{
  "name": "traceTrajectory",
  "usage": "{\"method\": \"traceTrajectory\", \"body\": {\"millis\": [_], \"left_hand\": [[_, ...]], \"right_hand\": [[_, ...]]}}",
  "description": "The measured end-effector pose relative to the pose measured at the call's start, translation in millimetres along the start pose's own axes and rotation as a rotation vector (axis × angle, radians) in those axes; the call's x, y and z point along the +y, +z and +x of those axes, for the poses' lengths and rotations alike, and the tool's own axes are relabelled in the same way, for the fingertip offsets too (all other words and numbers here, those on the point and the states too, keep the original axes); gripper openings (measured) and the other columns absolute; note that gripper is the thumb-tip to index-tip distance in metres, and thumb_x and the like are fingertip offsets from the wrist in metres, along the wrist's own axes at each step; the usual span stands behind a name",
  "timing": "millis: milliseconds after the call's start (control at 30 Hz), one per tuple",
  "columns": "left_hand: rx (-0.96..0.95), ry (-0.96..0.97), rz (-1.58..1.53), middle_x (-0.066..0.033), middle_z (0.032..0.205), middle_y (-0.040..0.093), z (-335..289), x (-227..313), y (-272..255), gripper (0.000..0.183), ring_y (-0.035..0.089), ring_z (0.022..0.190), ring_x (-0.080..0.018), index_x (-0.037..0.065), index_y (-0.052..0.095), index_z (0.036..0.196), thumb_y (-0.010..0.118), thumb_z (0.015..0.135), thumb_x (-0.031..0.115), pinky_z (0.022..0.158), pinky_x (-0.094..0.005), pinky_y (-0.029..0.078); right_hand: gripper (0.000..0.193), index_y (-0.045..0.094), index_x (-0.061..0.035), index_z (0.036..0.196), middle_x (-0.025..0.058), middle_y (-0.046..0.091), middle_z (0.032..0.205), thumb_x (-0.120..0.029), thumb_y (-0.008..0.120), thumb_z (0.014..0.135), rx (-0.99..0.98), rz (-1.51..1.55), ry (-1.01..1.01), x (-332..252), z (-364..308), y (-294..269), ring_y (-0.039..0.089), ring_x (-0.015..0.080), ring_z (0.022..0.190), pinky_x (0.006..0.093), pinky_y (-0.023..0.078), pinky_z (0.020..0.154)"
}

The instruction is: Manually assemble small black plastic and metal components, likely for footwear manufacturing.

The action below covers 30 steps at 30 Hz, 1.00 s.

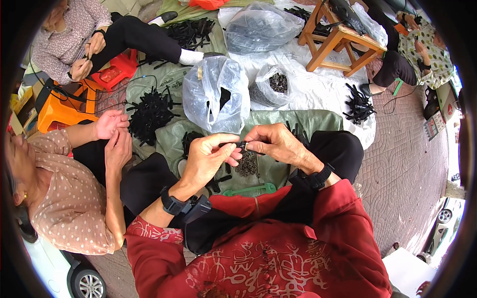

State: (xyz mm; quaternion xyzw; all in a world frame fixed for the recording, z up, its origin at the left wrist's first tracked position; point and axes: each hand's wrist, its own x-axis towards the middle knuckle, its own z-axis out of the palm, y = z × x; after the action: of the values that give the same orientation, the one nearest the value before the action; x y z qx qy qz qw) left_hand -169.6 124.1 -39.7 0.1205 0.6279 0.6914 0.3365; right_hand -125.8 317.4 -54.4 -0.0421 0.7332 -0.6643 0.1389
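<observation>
In front of my lap, my left hand [206,158] pinches a short black strap [240,144] between thumb and fingers. My right hand [279,144] is closed at the strap's other end, its thumb and forefinger at a small metal buckle [246,146]. The fingertips of both hands nearly meet, and they hide part of the strap. Just below them lies a heap of small metal buckles [246,166] on a green sheet [271,171]. Closer to my lap rests a green plastic bar [251,190]. A few more black straps [214,185] lie left of the heap.
Beyond my hands stand a clear plastic bag [203,99] and an open bag of metal pieces [263,94]. Black straps [151,116] are piled at left. A co-worker's hands [115,139] are close on my left. A wooden stool [343,37] stands far right.
</observation>
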Motion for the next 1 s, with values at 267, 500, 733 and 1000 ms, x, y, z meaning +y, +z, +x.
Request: {"method": "traceTrajectory", "body": {"millis": [267,500,733,1000], "left_hand": [[0.003,0.180,0.312,-0.0119,0.079,0.062,-5,1,3,0.017,0.061,0.068,-0.0150,-0.006,0.057,0.096,0.054,0.079,-0.005,0.061,-0.0256,0.053],[0.083,0.293,0.352,-0.0076,0.071,0.062,-5,-1,9,0.012,0.061,0.061,-0.0103,-0.003,0.058,0.087,0.059,0.075,-0.004,0.053,-0.0209,0.050],[0.076,0.255,0.307,-0.0066,0.069,0.060,-4,-3,8,0.009,0.060,0.059,-0.0097,-0.004,0.057,0.085,0.058,0.076,-0.004,0.052,-0.0206,0.050],[0.005,0.198,0.326,-0.0102,0.076,0.060,-1,-8,5,0.012,0.062,0.068,-0.0149,-0.006,0.056,0.091,0.049,0.081,-0.005,0.061,-0.0264,0.054]], "right_hand": [[0.010,0.056,-0.0001,0.082,0.0052,0.060,0.068,-0.008,0.061,0.078,0.032,-0.081,-0.130,2,-1,5,0.054,0.0086,0.062,0.0251,0.043,0.056],[0.009,0.056,-0.0014,0.082,0.0034,0.057,0.064,-0.009,0.059,0.079,0.017,-0.073,-0.176,0,-2,6,0.050,0.0074,0.059,0.0253,0.041,0.053],[0.010,0.055,-0.0022,0.086,0.0022,0.056,0.063,-0.008,0.059,0.080,0.014,0.006,-0.118,-1,-5,12,0.048,0.0061,0.058,0.0249,0.040,0.051],[0.009,0.054,-0.0020,0.082,0.0035,0.057,0.061,-0.008,0.060,0.078,0.045,-0.062,-0.116,2,-4,11,0.050,0.0085,0.055,0.0257,0.041,0.051]]}}
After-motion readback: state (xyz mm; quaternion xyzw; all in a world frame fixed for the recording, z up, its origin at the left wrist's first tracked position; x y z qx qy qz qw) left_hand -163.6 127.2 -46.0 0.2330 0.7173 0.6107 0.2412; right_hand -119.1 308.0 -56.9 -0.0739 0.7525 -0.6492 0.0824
